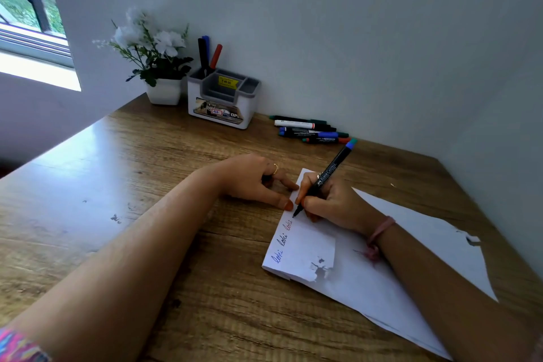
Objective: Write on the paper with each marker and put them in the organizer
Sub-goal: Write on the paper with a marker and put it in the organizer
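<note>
Wooden table [176, 156]: left hand [258, 182] pins paper [367, 273] flat, fingers spread (steadying it), right hand [332, 203] grip clamped on marker [326, 179], tip writing.

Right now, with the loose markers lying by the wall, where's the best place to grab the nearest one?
Take the nearest marker around its dark mid-barrel, coming from the front, open table side. It lies flat, about parallel to the wall, at the front of the pile, so only that long side looks free; the others crowd its far side.
</note>
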Demonstrator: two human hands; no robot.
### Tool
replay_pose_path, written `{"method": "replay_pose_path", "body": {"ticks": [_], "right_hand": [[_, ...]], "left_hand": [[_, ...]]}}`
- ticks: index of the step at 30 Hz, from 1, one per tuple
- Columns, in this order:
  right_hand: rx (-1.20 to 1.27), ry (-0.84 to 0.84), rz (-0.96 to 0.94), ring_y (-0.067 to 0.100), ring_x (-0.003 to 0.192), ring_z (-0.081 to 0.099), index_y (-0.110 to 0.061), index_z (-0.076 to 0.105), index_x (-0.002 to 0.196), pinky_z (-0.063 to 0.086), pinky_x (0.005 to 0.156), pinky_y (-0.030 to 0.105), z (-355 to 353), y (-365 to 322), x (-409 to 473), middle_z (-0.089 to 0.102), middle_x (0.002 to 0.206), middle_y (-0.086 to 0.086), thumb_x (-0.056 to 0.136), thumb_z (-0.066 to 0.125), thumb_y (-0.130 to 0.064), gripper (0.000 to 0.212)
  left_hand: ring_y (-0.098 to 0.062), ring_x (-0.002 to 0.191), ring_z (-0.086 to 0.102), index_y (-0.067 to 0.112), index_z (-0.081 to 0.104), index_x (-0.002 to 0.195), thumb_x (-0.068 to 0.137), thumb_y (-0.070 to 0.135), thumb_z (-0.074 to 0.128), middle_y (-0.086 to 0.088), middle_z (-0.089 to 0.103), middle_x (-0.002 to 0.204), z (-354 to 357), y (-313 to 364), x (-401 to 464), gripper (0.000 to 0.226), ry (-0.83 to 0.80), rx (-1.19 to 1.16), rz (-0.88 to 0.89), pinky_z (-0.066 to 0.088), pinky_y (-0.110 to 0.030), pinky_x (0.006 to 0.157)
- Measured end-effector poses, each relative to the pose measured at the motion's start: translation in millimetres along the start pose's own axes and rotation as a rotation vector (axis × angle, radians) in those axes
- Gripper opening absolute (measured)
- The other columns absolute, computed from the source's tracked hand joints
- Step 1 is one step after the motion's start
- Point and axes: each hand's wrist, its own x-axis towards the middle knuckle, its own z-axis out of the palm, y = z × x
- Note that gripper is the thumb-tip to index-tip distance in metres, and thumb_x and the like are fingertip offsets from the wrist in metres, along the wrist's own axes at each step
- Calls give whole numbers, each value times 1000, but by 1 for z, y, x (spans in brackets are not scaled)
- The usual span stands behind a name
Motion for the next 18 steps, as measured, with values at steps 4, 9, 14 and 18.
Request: {"method": "replay_pose_path", "body": {"ticks": [4, 9, 14, 18], "right_hand": [[33, -2, -4, 3, 48, 53, -1, 54, 79, 46, 50, 16, 1, 0, 0, 65, 59, -12, 73, 51, 2, 7], [23, 41, -20, 9, 55, 57, -9, 57, 77, 48, 55, 22, 1, 7, 4, 67, 79, 18, 75, 56, -4, 6], [39, 21, -12, 5, 50, 53, -8, 57, 74, 45, 50, 18, -1, 9, 3, 64, 69, 1, 72, 54, -4, 6], [42, 49, -20, 5, 49, 52, -10, 57, 74, 44, 49, 18, -1, 10, 4, 60, 62, -2, 72, 54, -4, 7]], "left_hand": [[-12, 81, 49, 46, 53, 123, 78, 60, 59, 7, 54, 88, 0, 0, 0, 47, -4, -13, -13, 38, -30, 70], [-14, 87, 51, 45, 53, 123, 82, 59, 57, 3, 57, 96, 1, -1, 1, 44, -1, -1, -31, 42, -33, 76], [-11, 99, 52, 47, 55, 121, 88, 54, 52, 7, 59, 112, 3, -2, 3, 35, 17, 8, -20, 43, -31, 83], [-12, 99, 53, 47, 55, 122, 88, 55, 52, 5, 61, 112, 2, -2, 2, 35, 18, 14, -18, 45, -32, 84]]}}
